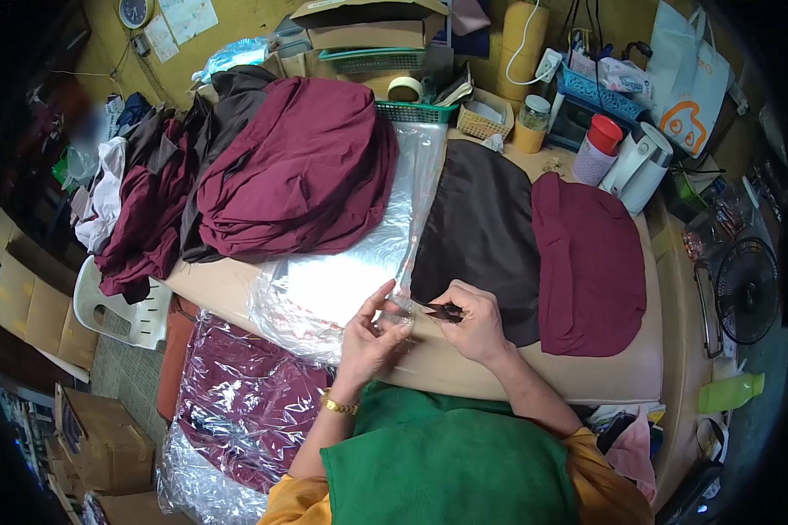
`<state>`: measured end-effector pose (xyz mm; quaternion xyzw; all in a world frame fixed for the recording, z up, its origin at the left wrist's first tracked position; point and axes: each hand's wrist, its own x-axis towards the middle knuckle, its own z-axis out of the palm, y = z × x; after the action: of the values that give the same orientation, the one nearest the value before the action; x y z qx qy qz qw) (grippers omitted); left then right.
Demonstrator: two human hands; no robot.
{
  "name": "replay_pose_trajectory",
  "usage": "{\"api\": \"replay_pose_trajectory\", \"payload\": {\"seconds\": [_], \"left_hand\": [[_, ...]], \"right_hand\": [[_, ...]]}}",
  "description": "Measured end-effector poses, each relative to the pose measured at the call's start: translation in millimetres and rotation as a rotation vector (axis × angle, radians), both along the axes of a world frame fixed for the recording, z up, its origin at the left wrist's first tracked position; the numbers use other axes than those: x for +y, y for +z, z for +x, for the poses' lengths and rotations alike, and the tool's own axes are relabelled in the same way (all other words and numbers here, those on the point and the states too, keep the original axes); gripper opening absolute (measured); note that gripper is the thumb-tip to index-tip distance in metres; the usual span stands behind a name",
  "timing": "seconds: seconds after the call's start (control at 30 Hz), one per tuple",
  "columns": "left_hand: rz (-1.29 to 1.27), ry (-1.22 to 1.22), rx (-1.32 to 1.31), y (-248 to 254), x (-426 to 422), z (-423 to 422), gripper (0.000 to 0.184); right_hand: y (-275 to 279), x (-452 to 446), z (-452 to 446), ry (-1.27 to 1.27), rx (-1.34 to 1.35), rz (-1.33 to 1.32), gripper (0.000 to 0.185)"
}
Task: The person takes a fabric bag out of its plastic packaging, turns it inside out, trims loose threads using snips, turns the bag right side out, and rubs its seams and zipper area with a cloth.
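My left hand (376, 339) is half-curled, thumb and fingers at the near edge of the shiny, clear plastic sheeting (311, 293); I can't tell whether they pinch it. My right hand (471, 322) is closed around small, dark scissors (446, 311), tips toward 9 o'clock. From my hands, the sheeting spreads over the beige tabletop (464, 367) toward 10 o'clock, beside a tall heap of maroon cloth (298, 166) at 11. Smooth black fabric (481, 236) lies at 1 o'clock, a folded maroon fabric piece (595, 271) at 2.
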<state>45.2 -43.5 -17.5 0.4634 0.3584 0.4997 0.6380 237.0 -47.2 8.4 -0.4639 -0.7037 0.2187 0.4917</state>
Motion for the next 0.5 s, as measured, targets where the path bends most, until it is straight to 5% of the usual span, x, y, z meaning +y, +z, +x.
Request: {"api": "replay_pose_trajectory", "payload": {"seconds": [0.17,0.33,0.5], "left_hand": [[0.076,0.129,0.058,-8,3,18,0.041],[-0.257,0.09,-0.399,-3,6,23,0.016],[-0.264,0.002,-0.482,-1,4,17,0.021]], "right_hand": [[-1,-5,-8,0.019,0.003,-0.019,0.017],[6,-8,-4,0.012,-0.051,-0.062,0.02],[33,-19,0,-0.162,-0.251,0.068,0.031]]}}
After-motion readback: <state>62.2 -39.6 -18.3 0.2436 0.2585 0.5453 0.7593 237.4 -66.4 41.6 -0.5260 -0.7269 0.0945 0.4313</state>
